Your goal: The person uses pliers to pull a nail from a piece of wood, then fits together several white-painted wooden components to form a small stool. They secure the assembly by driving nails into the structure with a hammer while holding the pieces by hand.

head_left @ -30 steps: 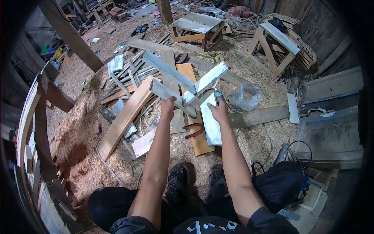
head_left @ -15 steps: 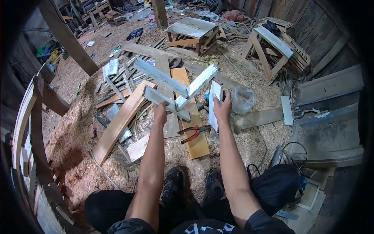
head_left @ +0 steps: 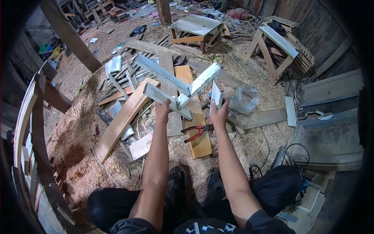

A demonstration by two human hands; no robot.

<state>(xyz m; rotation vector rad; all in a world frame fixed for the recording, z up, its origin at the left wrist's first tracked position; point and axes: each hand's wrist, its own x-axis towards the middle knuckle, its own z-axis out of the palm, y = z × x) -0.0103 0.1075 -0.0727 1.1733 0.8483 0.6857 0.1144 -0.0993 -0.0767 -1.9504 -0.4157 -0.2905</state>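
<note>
My left hand is closed round the near board of a joined wooden frame, made of pale, worn boards meeting at angles. One whitish arm of it rises to the right. In my right hand is a short white-painted board, tilted up and apart from the frame. Below the hands, red-handled pliers lie on an orange-brown plank, their jaws close under my right wrist.
Offcuts and long planks lie on the shaving-covered ground. A crumpled clear plastic bag is to the right of my right hand. Two low wooden stands are farther back. A wooden post stands at left, and panels lie at right.
The white board in my right hand has turned and now shows more end-on, its lower end no longer reaching down beside the pliers. My left hand keeps its hold on the frame. The view has shifted slightly.
</note>
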